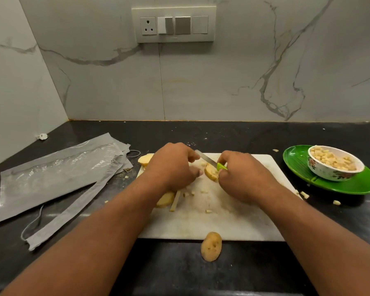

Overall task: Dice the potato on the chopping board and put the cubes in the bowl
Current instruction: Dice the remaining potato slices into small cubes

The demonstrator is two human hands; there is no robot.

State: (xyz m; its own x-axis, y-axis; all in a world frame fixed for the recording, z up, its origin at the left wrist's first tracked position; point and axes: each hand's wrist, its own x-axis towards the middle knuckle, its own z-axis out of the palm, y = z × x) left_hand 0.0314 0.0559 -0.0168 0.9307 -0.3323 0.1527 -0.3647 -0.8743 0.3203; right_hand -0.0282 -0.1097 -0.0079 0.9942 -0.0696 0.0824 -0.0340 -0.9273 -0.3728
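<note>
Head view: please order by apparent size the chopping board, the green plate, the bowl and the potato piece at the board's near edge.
1. Chopping board
2. Green plate
3. Bowl
4. Potato piece, though it lies nearer the camera, which enlarges it.

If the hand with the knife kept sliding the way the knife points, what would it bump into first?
Probably the left hand. The right hand holds the knife with its blade aimed up and left, and the tip already sits by the left hand's fingers. Depth is hard to judge, so it might pass just behind them.

A skin-on potato piece (210,173) lies mid chopping board (233,221); pale cubes (331,160) fill the floral bowl (329,174).
</note>
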